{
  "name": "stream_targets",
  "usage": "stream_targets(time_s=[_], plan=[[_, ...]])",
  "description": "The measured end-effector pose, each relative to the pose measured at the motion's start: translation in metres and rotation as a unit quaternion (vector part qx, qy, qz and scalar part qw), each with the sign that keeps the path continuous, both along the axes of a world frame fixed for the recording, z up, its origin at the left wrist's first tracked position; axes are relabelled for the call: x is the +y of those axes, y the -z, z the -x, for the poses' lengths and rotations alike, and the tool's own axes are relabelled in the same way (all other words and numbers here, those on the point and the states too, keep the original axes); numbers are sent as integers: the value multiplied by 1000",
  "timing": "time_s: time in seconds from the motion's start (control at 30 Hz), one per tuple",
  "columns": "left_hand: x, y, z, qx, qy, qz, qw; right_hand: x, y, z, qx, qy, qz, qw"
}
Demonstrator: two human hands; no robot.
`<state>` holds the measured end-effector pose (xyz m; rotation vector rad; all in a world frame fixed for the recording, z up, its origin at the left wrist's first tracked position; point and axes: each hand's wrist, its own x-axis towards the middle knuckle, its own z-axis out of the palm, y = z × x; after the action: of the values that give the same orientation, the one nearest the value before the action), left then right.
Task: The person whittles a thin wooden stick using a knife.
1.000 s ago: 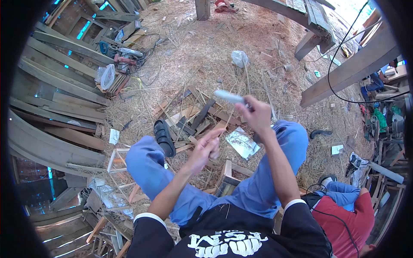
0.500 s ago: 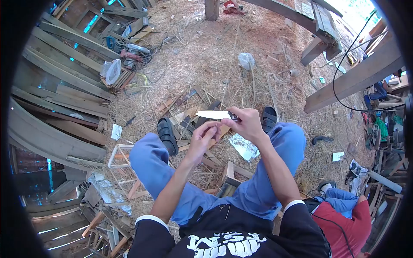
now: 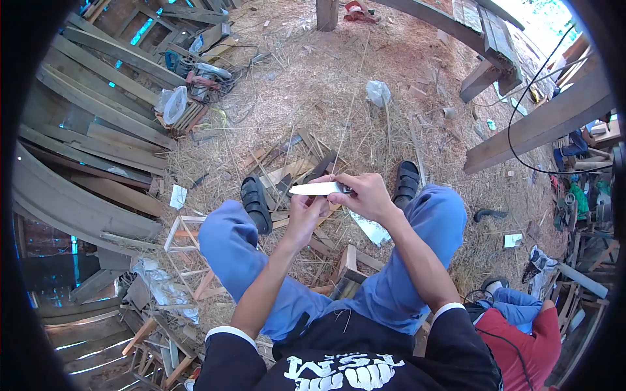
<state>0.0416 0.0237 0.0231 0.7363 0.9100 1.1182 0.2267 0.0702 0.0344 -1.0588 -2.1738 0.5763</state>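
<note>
My right hand (image 3: pixel 370 195) is closed round the handle of a knife (image 3: pixel 313 189), whose bright blade points left. Just under the blade, my left hand (image 3: pixel 305 218) is closed with its fingertips pinched together. A thin pale strip (image 3: pixel 336 159) runs up and away from those fingertips, passing by the blade. The blade crosses over the left fingers and seems to meet the strip; exact contact cannot be told. Most of the knife handle is hidden in my right fingers.
Wood offcuts (image 3: pixel 287 173) and straw lie between my sandals (image 3: pixel 255 203). A plastic bag (image 3: pixel 377 93) is ahead. Power tools (image 3: pixel 205 81) and planks (image 3: pixel 111 124) line the left. A wooden beam (image 3: pixel 535 124) stands right. A person in a red shirt (image 3: pixel 521 342) sits at lower right.
The knife and my right hand have moved slightly down and left, bringing the blade over my left fingertips. The thin strip now shows above the hands.
</note>
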Motion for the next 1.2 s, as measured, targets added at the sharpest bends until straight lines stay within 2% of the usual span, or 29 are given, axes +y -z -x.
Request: stream_targets(time_s=[0.07,0.17,0.27,0.47,0.77,0.83,0.97,1.03,1.07,1.2], plan=[[1,9,-1,26,10,-11,1000,0,0,-5,1,-2,0,1000],[0,6,-5,-4,15,-4,1000,-2,-6,-10,-4,-3,-18,1000],[-4,-6,-11,-18,1,51,999,-3,-13,-14,2,10,-47,999],[-12,-1,-7,-37,28,18,999,-6,-6,-20,21,21,-65,997],[-12,-9,-11,-12,16,52,998,-3,-8,-26,8,32,-96,995],[-9,1,-8,-36,26,14,999,-1,-6,-25,20,30,-108,994],[-26,3,-7,-13,78,-2,997,14,-11,-43,75,222,5,972],[-29,0,-10,-48,70,8,996,22,-17,-54,81,295,45,951],[-27,1,-10,-51,58,8,997,20,-19,-55,67,287,5,956],[-13,-3,-10,-35,27,15,999,5,-11,-37,30,175,-22,984]])
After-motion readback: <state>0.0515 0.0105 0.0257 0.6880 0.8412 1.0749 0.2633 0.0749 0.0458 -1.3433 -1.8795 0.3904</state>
